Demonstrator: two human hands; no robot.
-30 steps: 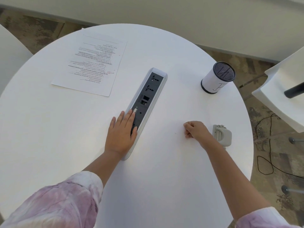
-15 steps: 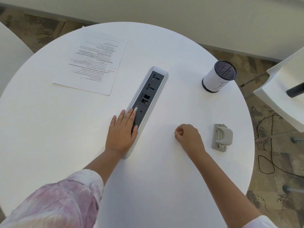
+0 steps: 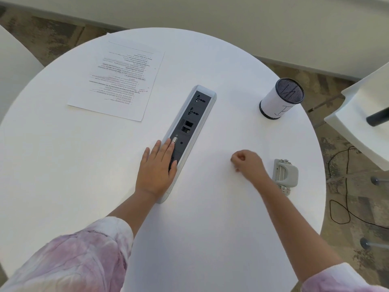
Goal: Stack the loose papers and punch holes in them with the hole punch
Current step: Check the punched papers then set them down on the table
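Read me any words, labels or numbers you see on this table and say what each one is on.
Papers: printed lines, upside down to the camera, plus red pen marks; too small to read.
Mesh cup: a hand-drawn mark like "H" on its white wrap.
Socket panel: no readable text.
Hole punch: none visible.

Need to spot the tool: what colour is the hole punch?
Light grey, with metal parts; the hole punch shows best in the head view.

The left hand (image 3: 156,168) lies flat across the near end of the socket strip (image 3: 189,131) on the bench (image 3: 63,165). The right hand (image 3: 249,164), fingers curled and holding nothing, rests beside the punch (image 3: 286,175). Papers (image 3: 117,81) lie at the far left; a cup (image 3: 281,100) stands at the far right.
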